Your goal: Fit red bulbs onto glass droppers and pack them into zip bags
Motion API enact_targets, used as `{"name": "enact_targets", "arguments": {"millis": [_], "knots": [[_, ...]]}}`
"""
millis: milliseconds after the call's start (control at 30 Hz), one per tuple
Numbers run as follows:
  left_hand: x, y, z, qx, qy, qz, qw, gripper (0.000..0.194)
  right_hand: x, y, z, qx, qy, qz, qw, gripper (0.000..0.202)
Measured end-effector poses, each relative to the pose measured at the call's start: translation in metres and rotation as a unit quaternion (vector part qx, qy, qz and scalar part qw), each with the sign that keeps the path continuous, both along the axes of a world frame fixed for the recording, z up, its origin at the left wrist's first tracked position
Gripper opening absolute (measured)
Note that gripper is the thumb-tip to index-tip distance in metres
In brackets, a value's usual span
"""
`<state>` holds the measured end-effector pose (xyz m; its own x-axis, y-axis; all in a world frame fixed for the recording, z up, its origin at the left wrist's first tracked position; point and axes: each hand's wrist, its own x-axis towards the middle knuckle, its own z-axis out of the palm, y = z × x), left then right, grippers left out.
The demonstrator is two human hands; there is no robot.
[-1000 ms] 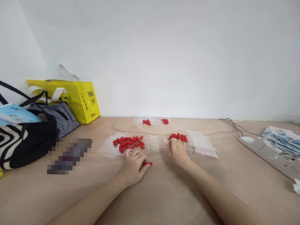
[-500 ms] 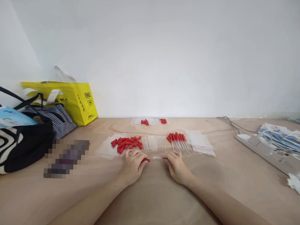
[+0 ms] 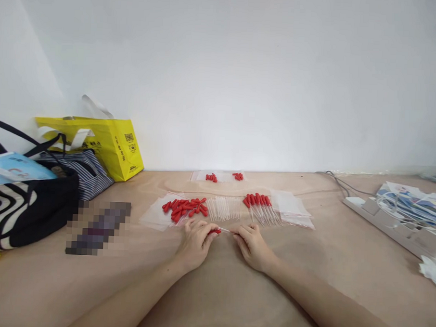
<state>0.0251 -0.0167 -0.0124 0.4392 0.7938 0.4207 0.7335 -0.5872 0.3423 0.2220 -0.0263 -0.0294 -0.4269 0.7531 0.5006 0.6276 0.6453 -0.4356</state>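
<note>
My left hand (image 3: 196,242) pinches a red rubber bulb (image 3: 216,231), its open end turned right. In my right hand (image 3: 252,244), the fingertips grip a thin clear dropper tube (image 3: 225,230), whose left end is at the mouth of the bulb; whether it is inside I cannot tell. Just beyond my left hand, a pile of red bulbs (image 3: 183,209) lies on clear plastic bags (image 3: 152,214). A row of clear tubes (image 3: 223,209) lies in the middle. Beyond my right hand lie several droppers with red bulbs fitted (image 3: 260,204), beside more flat plastic bags (image 3: 291,205).
Against the wall lies a clear bag (image 3: 224,176) with red bulbs on it or in it. At left stand a yellow bag (image 3: 130,152), a striped pouch (image 3: 92,175) and a black bag (image 3: 53,214), near a pixelated object (image 3: 99,228). A power strip (image 3: 378,221) and papers (image 3: 415,201) lie right.
My right hand has moved slightly left, bringing the tube up to the bulb in my left hand. Before, a gap showed between them. The camera view has shifted slightly.
</note>
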Motion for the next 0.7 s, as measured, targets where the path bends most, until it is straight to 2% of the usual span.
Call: {"name": "enact_targets", "arguments": {"millis": [167, 500, 700], "knots": [[0.0016, 0.0009, -0.0007, -0.023, -0.018, 0.007, 1.0, 0.02, 0.0018, 0.0013, 0.0003, 0.013, 0.041, -0.032, 0.999, 0.02], [-0.0006, -0.0008, -0.0017, -0.01, -0.03, 0.004, 0.999, 0.017, -0.0006, -0.0012, 0.0016, 0.001, 0.021, -0.003, 1.0, 0.02], [0.0023, -0.0031, 0.0009, 0.017, -0.019, -0.011, 1.0, 0.017, 0.0023, 0.001, 0.0007, 0.02, 0.012, 0.014, 1.0, 0.022]]}}
